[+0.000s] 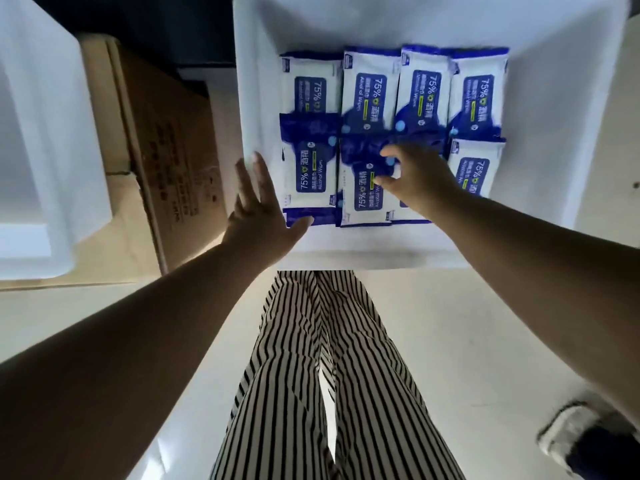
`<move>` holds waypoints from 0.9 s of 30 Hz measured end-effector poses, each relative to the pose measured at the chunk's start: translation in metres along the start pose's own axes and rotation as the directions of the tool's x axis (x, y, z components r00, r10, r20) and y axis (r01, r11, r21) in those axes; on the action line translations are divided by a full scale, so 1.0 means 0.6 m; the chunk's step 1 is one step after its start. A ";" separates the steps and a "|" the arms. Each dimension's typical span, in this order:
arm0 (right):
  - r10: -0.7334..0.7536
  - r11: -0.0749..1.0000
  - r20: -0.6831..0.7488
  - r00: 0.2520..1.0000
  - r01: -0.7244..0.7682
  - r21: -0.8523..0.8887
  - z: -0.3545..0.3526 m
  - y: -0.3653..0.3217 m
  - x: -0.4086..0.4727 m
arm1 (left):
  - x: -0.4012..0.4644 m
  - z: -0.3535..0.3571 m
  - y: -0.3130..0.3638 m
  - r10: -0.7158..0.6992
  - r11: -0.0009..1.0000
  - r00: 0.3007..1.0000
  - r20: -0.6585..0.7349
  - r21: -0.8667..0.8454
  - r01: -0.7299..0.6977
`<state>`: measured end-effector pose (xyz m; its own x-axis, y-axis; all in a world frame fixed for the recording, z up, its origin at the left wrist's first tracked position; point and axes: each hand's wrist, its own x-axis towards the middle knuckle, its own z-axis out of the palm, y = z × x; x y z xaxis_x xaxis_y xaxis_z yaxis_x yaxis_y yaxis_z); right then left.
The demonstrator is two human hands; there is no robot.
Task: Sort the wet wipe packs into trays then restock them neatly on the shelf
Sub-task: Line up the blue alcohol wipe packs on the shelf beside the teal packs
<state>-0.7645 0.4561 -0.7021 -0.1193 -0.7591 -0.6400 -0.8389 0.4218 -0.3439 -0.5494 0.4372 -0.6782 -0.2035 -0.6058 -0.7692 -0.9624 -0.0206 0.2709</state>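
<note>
A white tray point(415, 22) lies on the floor in front of me, holding several blue-and-white wet wipe packs in two rows. My left hand point(258, 206) is spread flat at the tray's left wall, its thumb touching the near-left pack point(310, 171). My right hand point(414, 174) reaches into the near row and rests on the middle pack point(363, 199), fingers bent over its blue end and thumb on its label. The pack under my right wrist is mostly hidden. The far row shows a pack point(369, 88) standing beside its neighbours.
A cardboard box point(156, 140) stands left of the tray, with another white tray point(45, 133) on its left side. My striped trouser legs point(322, 375) fill the floor below. A shoe-like object point(585, 434) lies at the lower right.
</note>
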 end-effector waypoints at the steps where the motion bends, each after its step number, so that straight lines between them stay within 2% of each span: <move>1: -0.019 1.000 0.011 1.000 0.019 -0.022 -0.002 0.001 0.011 | 0.001 0.004 -0.003 0.012 1.000 1.000 -0.016 -0.006 -0.012; 5: -0.091 0.990 0.075 0.993 0.098 -0.101 -0.004 -0.002 0.054 | 0.007 0.013 -0.011 0.042 0.997 0.998 -0.044 -0.055 -0.044; 9: -0.068 0.966 0.192 0.979 0.112 -0.231 0.027 0.000 0.062 | 0.010 0.016 -0.015 0.037 0.998 0.999 -0.033 -0.051 -0.039; 12: -0.038 0.942 0.135 0.990 0.080 -0.326 0.045 -0.002 0.048 | 0.007 0.017 -0.012 0.052 0.996 0.998 -0.046 -0.074 -0.056; 18: -0.073 0.946 -0.005 0.997 0.067 -0.317 0.036 -0.001 0.035 | -0.005 0.021 -0.008 0.055 0.998 0.976 -0.212 0.035 -0.048; 21: -0.067 0.954 0.050 0.997 0.078 -0.291 0.030 0.004 0.032 | -0.016 0.027 -0.002 0.113 0.991 0.947 -0.301 0.100 -0.087; 23: -0.002 0.985 0.115 0.993 0.022 -0.170 0.022 0.003 0.030 | -0.029 0.034 0.014 0.211 0.977 0.915 -0.345 0.110 -0.184; 25: 0.052 0.995 0.153 0.987 -0.039 -0.091 0.010 0.004 0.031 | -0.036 0.050 0.039 0.213 0.974 0.948 -0.235 -0.021 -0.224; 26: 0.072 0.995 0.165 0.984 -0.060 -0.075 0.003 0.007 0.032 | -0.033 0.059 0.052 0.154 0.975 0.980 -0.129 -0.138 -0.172; 27: 0.088 0.995 0.175 0.981 -0.079 -0.059 -0.003 0.011 0.032 | -0.022 0.067 0.063 0.040 0.953 0.998 -0.038 -0.300 -0.050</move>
<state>-0.7736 0.4433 -0.7156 -0.0980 -0.6200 -0.7784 -0.8566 0.4507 -0.2512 -0.5903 0.4765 -0.6812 -0.2352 -0.6358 -0.7352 -0.8525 -0.2283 0.4702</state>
